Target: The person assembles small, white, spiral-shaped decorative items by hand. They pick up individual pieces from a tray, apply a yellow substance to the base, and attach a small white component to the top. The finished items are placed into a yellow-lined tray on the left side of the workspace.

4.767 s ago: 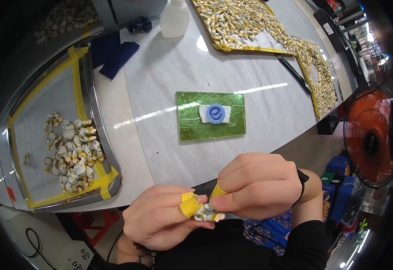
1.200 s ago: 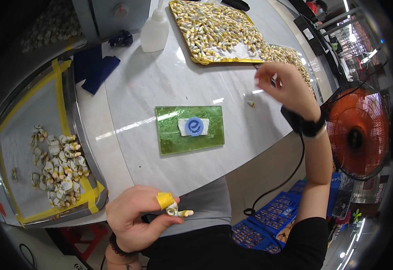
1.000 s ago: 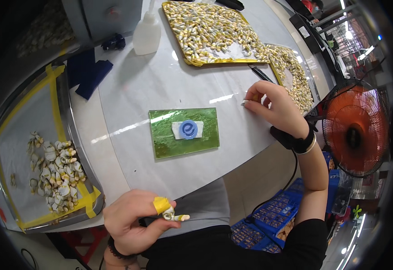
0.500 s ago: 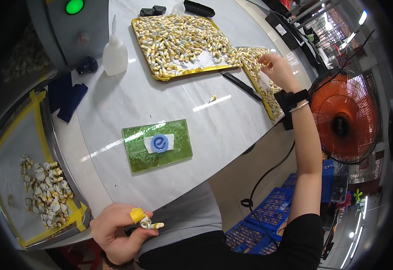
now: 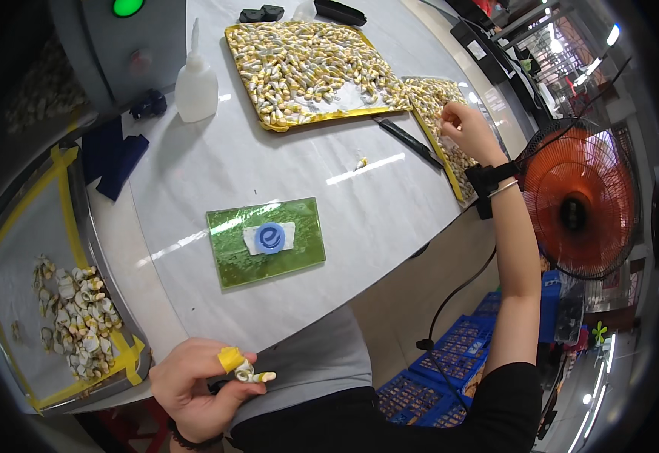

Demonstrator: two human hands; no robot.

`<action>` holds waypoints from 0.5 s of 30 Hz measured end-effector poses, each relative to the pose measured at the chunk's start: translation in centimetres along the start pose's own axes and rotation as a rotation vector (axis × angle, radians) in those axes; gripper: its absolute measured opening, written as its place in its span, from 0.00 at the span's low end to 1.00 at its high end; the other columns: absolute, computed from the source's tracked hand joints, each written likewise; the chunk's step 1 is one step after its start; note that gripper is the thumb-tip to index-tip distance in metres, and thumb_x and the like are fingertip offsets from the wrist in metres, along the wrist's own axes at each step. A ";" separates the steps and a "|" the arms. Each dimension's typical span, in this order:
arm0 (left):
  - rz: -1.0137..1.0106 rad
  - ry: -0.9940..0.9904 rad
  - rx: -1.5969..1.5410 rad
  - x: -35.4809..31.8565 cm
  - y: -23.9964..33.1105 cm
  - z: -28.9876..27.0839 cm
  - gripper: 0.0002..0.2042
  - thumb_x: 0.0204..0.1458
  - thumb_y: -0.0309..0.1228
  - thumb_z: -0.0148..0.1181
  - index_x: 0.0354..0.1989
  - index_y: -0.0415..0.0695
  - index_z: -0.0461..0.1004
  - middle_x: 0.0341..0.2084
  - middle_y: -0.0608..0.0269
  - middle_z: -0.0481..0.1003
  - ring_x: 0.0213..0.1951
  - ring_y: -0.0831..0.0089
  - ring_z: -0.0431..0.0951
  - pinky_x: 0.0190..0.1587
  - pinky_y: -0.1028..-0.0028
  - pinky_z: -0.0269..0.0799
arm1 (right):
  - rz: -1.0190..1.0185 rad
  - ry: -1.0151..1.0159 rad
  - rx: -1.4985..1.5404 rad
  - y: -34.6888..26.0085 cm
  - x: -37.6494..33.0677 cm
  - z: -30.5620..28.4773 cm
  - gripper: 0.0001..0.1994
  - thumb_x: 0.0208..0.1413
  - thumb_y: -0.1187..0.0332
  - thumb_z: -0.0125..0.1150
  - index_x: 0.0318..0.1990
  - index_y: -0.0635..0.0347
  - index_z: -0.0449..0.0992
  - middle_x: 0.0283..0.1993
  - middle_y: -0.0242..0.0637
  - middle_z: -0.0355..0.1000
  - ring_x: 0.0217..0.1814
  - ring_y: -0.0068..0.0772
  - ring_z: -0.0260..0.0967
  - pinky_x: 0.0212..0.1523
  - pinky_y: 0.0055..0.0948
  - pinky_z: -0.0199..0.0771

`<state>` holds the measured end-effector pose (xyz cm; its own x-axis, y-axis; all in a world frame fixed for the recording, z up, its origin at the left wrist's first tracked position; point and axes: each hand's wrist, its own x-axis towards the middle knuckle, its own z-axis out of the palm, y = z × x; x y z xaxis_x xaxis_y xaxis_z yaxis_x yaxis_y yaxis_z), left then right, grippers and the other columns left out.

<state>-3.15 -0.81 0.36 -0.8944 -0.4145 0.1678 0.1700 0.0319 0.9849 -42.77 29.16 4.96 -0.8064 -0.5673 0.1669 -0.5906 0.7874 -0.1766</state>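
Currently, left hand [image 5: 194,389]: nearer the body than the green slab [image 5: 305,253], thumb and forefinger pinching a small white piece [image 5: 248,373], its pale tip jutting out past them. A light, steady pinch seems best — enough to stop it turning, without squeezing hard.
Yellow finger tape [image 5: 230,359]: nearer the body than the slab, wrapped round the left forefinger, beside the piece; probably useful as padding.
Right hand [image 5: 467,130]: well beyond the slab and to its right, at the side tray [image 5: 450,177], fingers curled toward the thumb; whether they hold or touch anything, I cannot tell. With parts so crowded, fingertips look better than a full grasp.
Loose part [image 5: 360,163]: beyond the slab, to its right, on the tabletop — the wrist had best pass clear of it.
Dark stick [image 5: 409,142]: beyond the slab, to its right, beside the side tray; another thing to avoid knocking.
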 end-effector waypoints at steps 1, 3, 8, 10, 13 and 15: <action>0.016 -0.033 0.022 0.0 -0.1 -0.3 0.16 0.35 0.28 0.73 0.29 0.37 0.73 0.24 0.55 0.76 0.27 0.71 0.75 0.29 0.77 0.70 | 0.024 0.043 0.011 -0.4 -0.1 -0.1 0.05 0.45 0.75 0.56 0.31 0.66 0.71 0.25 0.41 0.71 0.27 0.31 0.69 0.30 0.27 0.69; 0.019 -0.044 0.019 0.1 -0.1 -0.2 0.15 0.35 0.28 0.73 0.29 0.37 0.73 0.24 0.56 0.76 0.27 0.70 0.76 0.29 0.77 0.70 | 0.006 0.107 0.123 -1.2 -0.2 -0.9 0.06 0.48 0.76 0.53 0.34 0.66 0.73 0.27 0.36 0.72 0.29 0.24 0.69 0.32 0.23 0.69; -0.019 0.013 0.015 0.3 0.2 0.0 0.13 0.33 0.28 0.74 0.26 0.37 0.77 0.23 0.58 0.78 0.25 0.70 0.77 0.28 0.76 0.70 | -0.172 0.032 0.615 -12.0 -2.9 -0.9 0.06 0.54 0.79 0.52 0.38 0.69 0.73 0.36 0.35 0.75 0.38 0.19 0.71 0.40 0.19 0.71; -0.028 0.014 0.014 0.1 0.1 -0.2 0.14 0.32 0.28 0.74 0.27 0.37 0.77 0.23 0.58 0.78 0.25 0.70 0.77 0.28 0.76 0.70 | -0.345 0.004 0.483 -16.8 -4.7 -1.1 0.07 0.49 0.82 0.55 0.37 0.66 0.74 0.33 0.37 0.74 0.35 0.25 0.73 0.36 0.20 0.72; -0.045 0.029 -0.005 0.1 0.3 -0.5 0.14 0.31 0.27 0.74 0.27 0.37 0.77 0.23 0.58 0.78 0.25 0.70 0.77 0.29 0.76 0.70 | -0.586 -0.030 0.372 -21.1 -6.1 0.7 0.08 0.46 0.78 0.61 0.36 0.62 0.74 0.31 0.37 0.74 0.31 0.36 0.73 0.30 0.28 0.73; -0.045 0.019 -0.035 0.2 0.5 -0.3 0.14 0.31 0.26 0.74 0.28 0.37 0.77 0.23 0.58 0.78 0.26 0.70 0.78 0.29 0.76 0.71 | -0.807 0.045 0.278 -21.3 -6.2 2.3 0.11 0.39 0.78 0.60 0.34 0.60 0.73 0.29 0.35 0.73 0.31 0.34 0.72 0.28 0.29 0.73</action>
<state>-3.12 -1.12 0.87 -0.8935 -0.4320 0.1225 0.1446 -0.0186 0.9893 -25.26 15.40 5.48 -0.1366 -0.9143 0.3814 -0.9745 0.0548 -0.2176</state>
